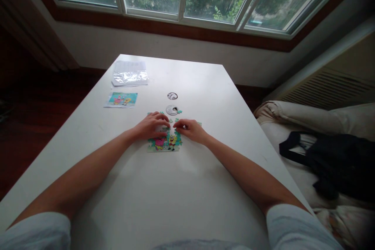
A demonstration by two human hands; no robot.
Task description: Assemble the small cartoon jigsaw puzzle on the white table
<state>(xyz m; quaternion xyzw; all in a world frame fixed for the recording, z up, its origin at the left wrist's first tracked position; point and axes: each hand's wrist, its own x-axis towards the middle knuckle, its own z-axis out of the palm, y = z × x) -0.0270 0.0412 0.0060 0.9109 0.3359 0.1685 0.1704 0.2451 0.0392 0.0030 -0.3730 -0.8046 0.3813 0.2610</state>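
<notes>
A partly joined jigsaw puzzle [159, 148] lies flat on the white table, showing a pink and a yellow cartoon figure on green. My left hand [152, 125] rests over its upper left part, thumb and fingers apart, touching the pieces. At the upper right edge of the puzzle is my right hand [189, 129], its fingers curled together in a pinch; whatever lies between the tips is too small to make out. A loose puzzle piece [170, 121] sits between the two hands. Both hands hide part of the puzzle and some pieces near it.
Beyond the hands are a round disc [168, 110] with a puzzle piece [179, 112] beside it, and a second round item [172, 96]. To the left lie a printed picture [121, 99] and a clear plastic bag [130, 74]. Dark clothing [336, 160] lies on a seat right of the table.
</notes>
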